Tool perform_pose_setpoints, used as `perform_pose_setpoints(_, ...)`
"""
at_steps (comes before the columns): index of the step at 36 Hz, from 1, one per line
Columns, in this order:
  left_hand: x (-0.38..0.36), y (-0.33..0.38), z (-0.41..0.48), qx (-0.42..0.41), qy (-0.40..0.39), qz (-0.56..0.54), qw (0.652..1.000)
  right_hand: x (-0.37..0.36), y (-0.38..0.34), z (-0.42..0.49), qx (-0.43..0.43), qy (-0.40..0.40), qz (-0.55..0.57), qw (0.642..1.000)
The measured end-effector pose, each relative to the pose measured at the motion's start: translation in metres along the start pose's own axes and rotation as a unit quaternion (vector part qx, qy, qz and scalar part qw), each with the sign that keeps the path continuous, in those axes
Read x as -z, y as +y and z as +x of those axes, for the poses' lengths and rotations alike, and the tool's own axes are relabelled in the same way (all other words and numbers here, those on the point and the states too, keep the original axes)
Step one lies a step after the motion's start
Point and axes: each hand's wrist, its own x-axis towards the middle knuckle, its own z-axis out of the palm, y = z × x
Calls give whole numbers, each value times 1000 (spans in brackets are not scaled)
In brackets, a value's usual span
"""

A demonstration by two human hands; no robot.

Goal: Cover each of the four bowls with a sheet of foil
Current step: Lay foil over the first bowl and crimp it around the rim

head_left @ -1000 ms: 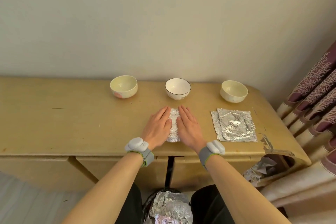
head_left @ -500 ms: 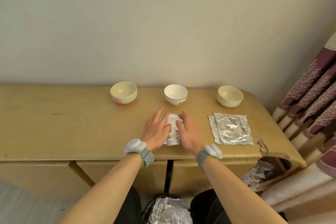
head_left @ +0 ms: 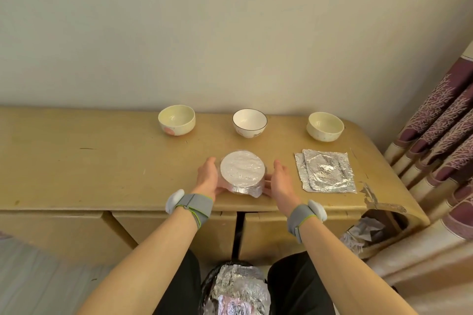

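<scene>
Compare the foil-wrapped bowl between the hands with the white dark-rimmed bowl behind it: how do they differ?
The foil-wrapped bowl is sealed under crinkled silver foil; the white dark-rimmed bowl is open and looks empty. The wrapped one sits near the front edge of the yellow wooden table, flanked by the left hand and right hand; the white one sits by the wall, untouched. Both stand upright.

desk (head_left: 76, 161): tan, chipped at right front corner | wall (head_left: 230, 33): plain cream | curtain (head_left: 440, 120): purple-patterned, far right | bin (head_left: 236, 289): foil-filled, under desk | wristbands (head_left: 197, 206): grey
</scene>
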Motion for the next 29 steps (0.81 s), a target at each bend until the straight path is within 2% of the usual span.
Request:
perform_pose_setpoints(2, 1, 5, 0, -3, -1, -37, 999, 2, 0, -5, -6, -4, -1, 1000)
perform_pose_setpoints(10, 10, 13, 11, -6, -19, -70, 997, 3, 10, -17, -33, -25, 23, 999)
perform_pose_setpoints(12, 11, 15, 15, -32, -15, -50, 998, 5, 8, -14, -27, -24, -9, 999)
perform_pose_setpoints(14, 13, 18, 15, -121, 12, 91, 988, 10, 3, -7, 19, 15, -94, 995)
perform_pose_setpoints(16, 14, 18, 8, -231, 40, 243, 941, 13, -6, -1, 91, 78, -220, 968)
perform_pose_setpoints(18, 13, 13, 1, -310, 40, 319, 895, 10, -15, -1, 162, 99, -277, 942)
perform_pose_setpoints(20, 8, 7, -3, -369, 18, 374, 851, 1, -24, -3, 235, 75, -312, 918)
perform_pose_setpoints(24, -5, 0, 2, -420, -14, 471, 775, -23, -18, 9, 353, 20, -400, 846)
perform_pose_setpoints(26, -9, -3, 6, -433, -16, 509, 743, -30, -9, 21, 351, 2, -435, 829)
perform_pose_setpoints(29, -7, -9, 13, -434, -25, 547, 715, -33, 4, 31, 317, -31, -452, 833)
